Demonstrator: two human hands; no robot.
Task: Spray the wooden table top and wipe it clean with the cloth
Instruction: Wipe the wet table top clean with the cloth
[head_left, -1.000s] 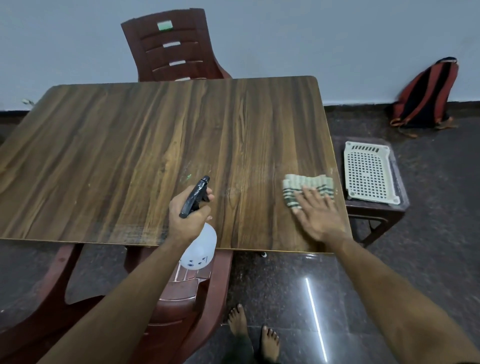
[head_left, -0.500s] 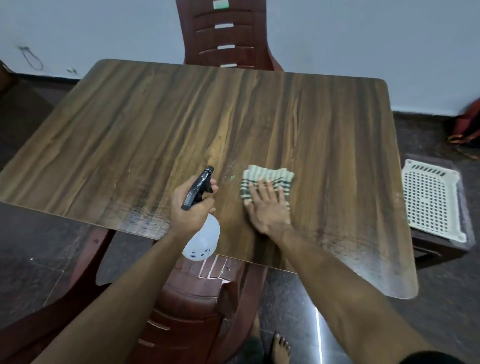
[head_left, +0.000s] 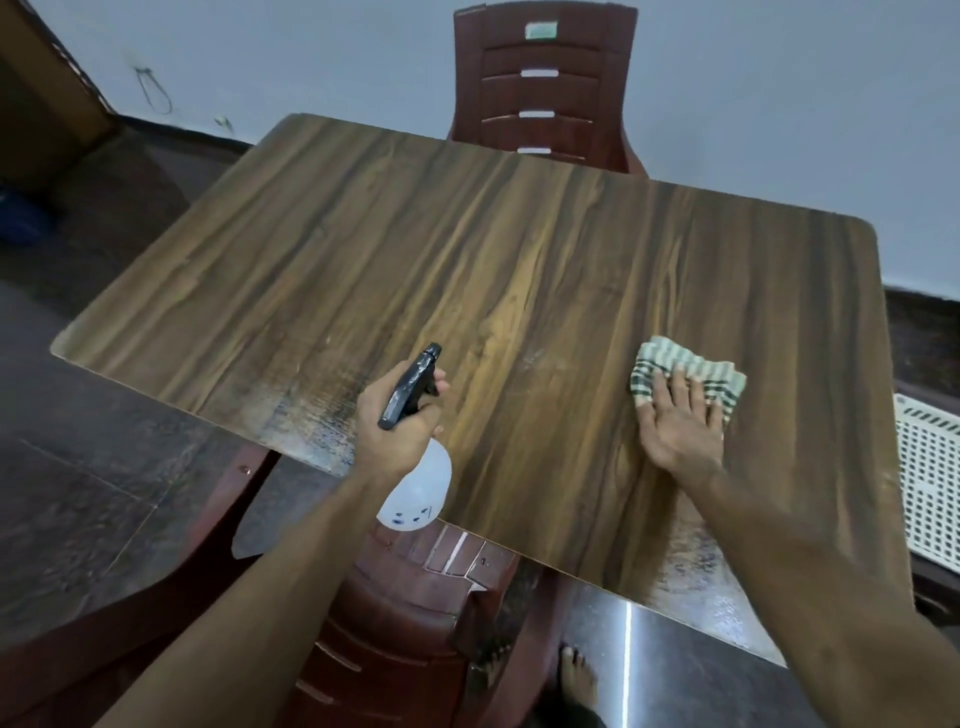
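Observation:
The wooden table top (head_left: 467, 270) fills the middle of the view, with wet streaks along its near edge. My left hand (head_left: 397, 423) grips a spray bottle (head_left: 418, 491) by its black trigger head, above the near edge; the white body hangs below my fist. My right hand (head_left: 675, 421) lies flat, fingers spread, pressing a green-and-white striped cloth (head_left: 691, 366) onto the right part of the table.
A dark red plastic chair (head_left: 550, 88) stands behind the table's far edge, another (head_left: 410, 613) below the near edge. A white perforated tray (head_left: 930, 478) sits on a low stool at the right. My bare foot (head_left: 574, 680) is on the dark floor.
My right hand slid the cloth left toward the bottle, then back to the right side of the table. The left hand kept holding the spray bottle in place; the camera view shifted.

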